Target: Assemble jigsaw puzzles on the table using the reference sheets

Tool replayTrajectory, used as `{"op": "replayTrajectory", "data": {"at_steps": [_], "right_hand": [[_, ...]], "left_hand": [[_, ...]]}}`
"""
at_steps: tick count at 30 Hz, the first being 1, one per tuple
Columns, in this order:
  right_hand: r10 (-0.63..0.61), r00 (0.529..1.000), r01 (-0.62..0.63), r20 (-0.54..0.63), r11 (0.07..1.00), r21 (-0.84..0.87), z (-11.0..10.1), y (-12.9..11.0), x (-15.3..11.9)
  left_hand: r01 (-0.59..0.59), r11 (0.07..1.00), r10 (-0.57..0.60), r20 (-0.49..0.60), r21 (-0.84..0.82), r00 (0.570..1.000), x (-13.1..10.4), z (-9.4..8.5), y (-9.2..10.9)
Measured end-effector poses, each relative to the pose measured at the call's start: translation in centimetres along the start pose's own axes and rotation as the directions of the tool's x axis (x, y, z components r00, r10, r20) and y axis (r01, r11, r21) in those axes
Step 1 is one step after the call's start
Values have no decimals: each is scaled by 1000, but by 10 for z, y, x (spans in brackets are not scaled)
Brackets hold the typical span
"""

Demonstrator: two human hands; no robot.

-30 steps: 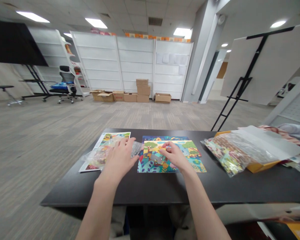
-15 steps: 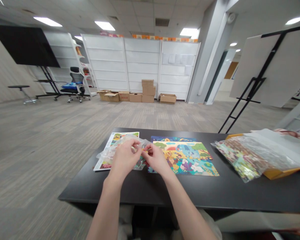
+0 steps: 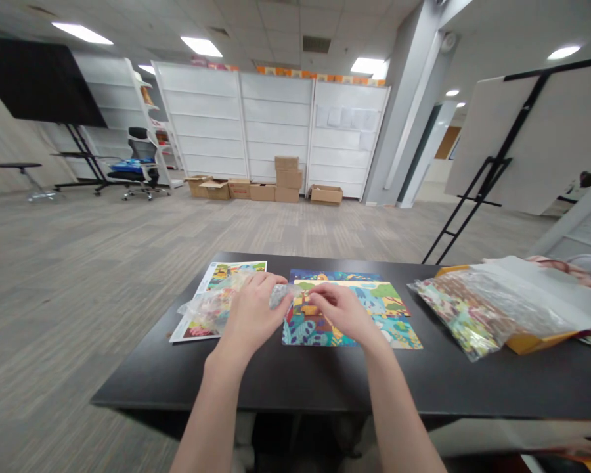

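My left hand is closed on a crumpled clear plastic bag. Colourful contents show through the film, and the bag lies over a printed picture sheet on the left. Part of the plastic bunches up beside my left thumb. My right hand is over the colourful animal picture boards, apart from the bag. Its thumb and index finger are drawn close together in a pinch; whatever may be between them is too small to make out. The boards overlap one another, partly covered by this hand.
The black table carries everything. At its right lie a clear packet of colourful pieces and a yellow envelope under white wrapping. Beyond the table stand cardboard boxes and an easel-like stand.
My right hand has moved right, from beside my left hand at the bag to over the picture boards. My left hand stays with the bag. The camera view has shifted slightly.
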State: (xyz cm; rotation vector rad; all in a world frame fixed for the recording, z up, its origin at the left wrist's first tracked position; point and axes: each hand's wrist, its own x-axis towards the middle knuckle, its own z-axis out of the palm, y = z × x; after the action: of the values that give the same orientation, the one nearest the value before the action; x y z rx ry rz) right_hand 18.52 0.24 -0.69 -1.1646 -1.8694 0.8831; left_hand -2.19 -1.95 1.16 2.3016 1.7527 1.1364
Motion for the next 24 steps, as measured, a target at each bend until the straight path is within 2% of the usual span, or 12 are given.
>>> {"op": "replayTrajectory", "data": {"at_steps": [2,3,5,7,9,11,15,19,24], "right_hand": [[102,971,-131,-214,983,-127,-41,21,-14],[144,941,-216,-306,952,-216,-61,32,-22],[202,848,-410,-490,835,-367,-98,56,-37],[257,794,-535,-551,726,-432,-125,78,-51],[284,789,-577,-545,647,-498,-141,97,-61],[302,792,-593,-531,586,-552,-145,110,-66],[327,794,-606,-513,484,-631,-134,116,-61],[335,794,-606,-507,495,-622,-123,110,-53],[375,776,-628,-507,536,-565,-126,110,-56]], "left_hand": [[-105,994,105,33,-14,994,1,7,13],[-135,991,136,59,-21,989,1,11,21],[-179,983,181,153,-25,971,0,21,38],[-229,973,227,299,-31,927,-2,35,52],[-238,971,224,427,-21,876,-5,51,61],[-222,975,196,492,-6,848,-7,68,62],[-201,974,125,497,104,859,-9,90,58],[-207,968,109,509,139,854,-10,93,59],[-216,972,130,542,97,830,-13,87,59]]}}
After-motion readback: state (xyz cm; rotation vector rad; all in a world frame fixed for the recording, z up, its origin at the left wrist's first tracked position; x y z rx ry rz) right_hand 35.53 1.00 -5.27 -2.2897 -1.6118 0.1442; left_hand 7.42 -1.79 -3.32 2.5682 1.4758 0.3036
